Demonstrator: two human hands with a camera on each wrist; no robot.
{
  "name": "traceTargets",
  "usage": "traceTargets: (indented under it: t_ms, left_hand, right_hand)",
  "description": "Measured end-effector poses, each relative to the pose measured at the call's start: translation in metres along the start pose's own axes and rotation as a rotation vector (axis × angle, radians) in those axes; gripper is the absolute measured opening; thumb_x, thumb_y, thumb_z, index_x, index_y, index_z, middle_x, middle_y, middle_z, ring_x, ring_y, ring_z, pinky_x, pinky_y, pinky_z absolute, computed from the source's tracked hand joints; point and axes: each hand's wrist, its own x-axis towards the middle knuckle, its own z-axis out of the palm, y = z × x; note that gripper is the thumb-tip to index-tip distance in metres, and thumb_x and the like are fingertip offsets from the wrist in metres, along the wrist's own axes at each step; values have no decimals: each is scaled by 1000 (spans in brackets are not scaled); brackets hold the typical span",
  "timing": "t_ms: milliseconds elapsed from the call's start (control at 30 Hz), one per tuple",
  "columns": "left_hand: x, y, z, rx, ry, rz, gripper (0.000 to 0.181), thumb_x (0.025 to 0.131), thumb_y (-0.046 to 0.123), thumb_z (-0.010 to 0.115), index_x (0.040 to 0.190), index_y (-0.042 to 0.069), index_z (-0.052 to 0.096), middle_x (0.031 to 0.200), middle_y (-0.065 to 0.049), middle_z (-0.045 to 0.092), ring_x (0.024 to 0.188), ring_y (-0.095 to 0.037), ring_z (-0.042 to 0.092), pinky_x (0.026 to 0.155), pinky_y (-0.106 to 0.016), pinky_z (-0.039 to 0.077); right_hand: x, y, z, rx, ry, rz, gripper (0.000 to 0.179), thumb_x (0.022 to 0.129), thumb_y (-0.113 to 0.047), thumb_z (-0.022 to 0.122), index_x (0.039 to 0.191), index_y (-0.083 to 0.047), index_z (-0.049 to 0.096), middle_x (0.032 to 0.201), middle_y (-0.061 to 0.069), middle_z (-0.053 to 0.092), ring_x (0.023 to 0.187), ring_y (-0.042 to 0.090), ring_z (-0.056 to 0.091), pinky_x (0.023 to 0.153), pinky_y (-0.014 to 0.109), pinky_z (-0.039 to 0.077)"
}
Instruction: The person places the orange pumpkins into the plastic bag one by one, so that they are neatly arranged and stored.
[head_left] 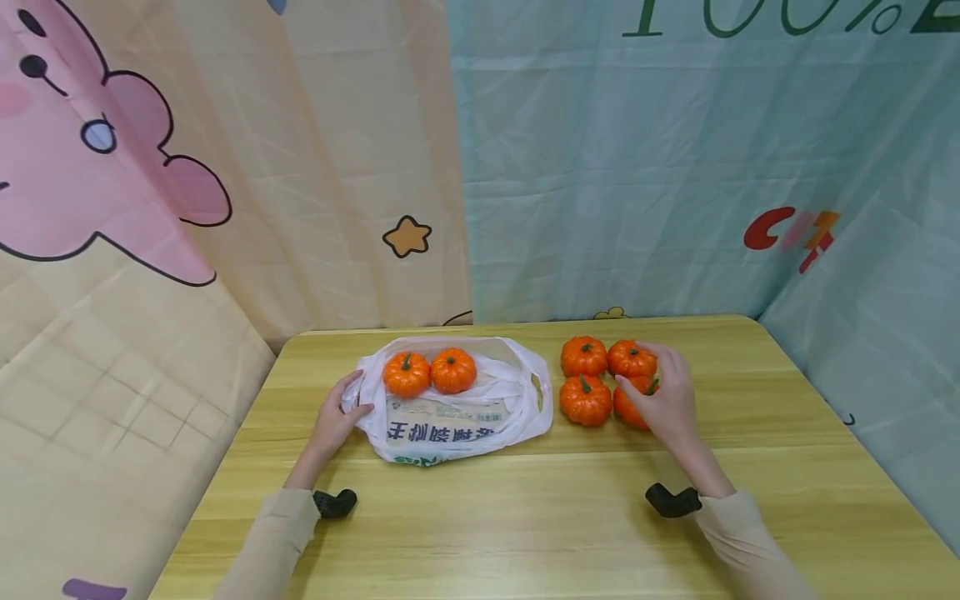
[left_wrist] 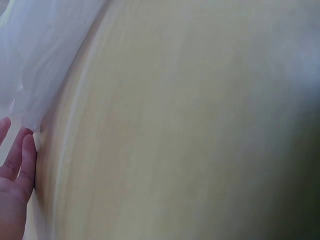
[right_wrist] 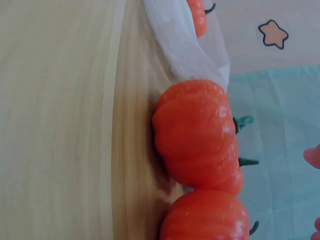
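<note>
A white plastic bag (head_left: 525, 417) with upside-down printing lies on the table, its mouth spread. Two small orange pumpkins (head_left: 407, 375) with green stems sit side by side at its opening. My left hand (head_left: 333, 423) holds the bag's left end between thumb and fingers; in the left wrist view its fingertips (left_wrist: 30, 142) meet the plastic. To the right, several more pumpkins (head_left: 585, 401) stand in a tight group. Over the front right pumpkin (head_left: 630, 403) my right hand (head_left: 666, 398) is spread, thumb and fingers apart. In the right wrist view its fingertips (right_wrist: 314, 156) show beyond the stems.
The wooden table (head_left: 480, 525) has its back edge just behind the bag and pumpkins. Printed curtains (head_left: 360, 167) hang behind and at both sides. A black wrist device (head_left: 335, 504) sits at the left cuff, another (head_left: 672, 501) at the right.
</note>
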Motion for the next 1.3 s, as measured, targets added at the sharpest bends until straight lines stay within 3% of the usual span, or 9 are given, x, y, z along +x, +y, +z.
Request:
traceTargets:
  t_ms: [233,600,967,1100,1300]
  left_hand:
    - [-1,0,0,-3,18,7,63,88,6,61,145,6,36,155,-22,26,144,-40,23,118,-56,18]
    - [-1,3,-3,15,-3,11,63,90,7,61,146,5,34,155,-24,25,143,-42,22,117,-58,18]
    - [1,0,0,6,-4,22,61,90,6,61,145,6,36,155,-22,27,144,-40,22,118,-57,17]
    - [-2,8,-1,-9,-16,-10,61,91,6,60,146,6,35,156,-22,25,145,-39,20,119,-56,16]
    - [-13,34,-2,-16,-30,-36,62,90,2,58,146,0,32,156,-27,21,144,-43,18,118,-58,15]
  right_hand:
    - [-4,10,-7,-15,-42,55,61,67,-1,83,120,5,56,119,24,56,111,41,47,92,52,37]
    - [-19,19,-14,-54,-112,169,61,70,-4,81,123,8,52,117,29,54,103,43,46,85,50,35]
    - [-30,29,-14,-56,-219,281,66,76,-15,79,130,4,48,123,28,48,109,43,43,90,55,35]
    - [-32,30,-15,-54,-251,306,67,76,-17,79,131,4,47,124,29,47,111,44,43,91,57,34]
    - [-34,32,-16,-58,-311,372,70,79,-24,77,135,1,44,131,29,44,117,45,40,95,61,33]
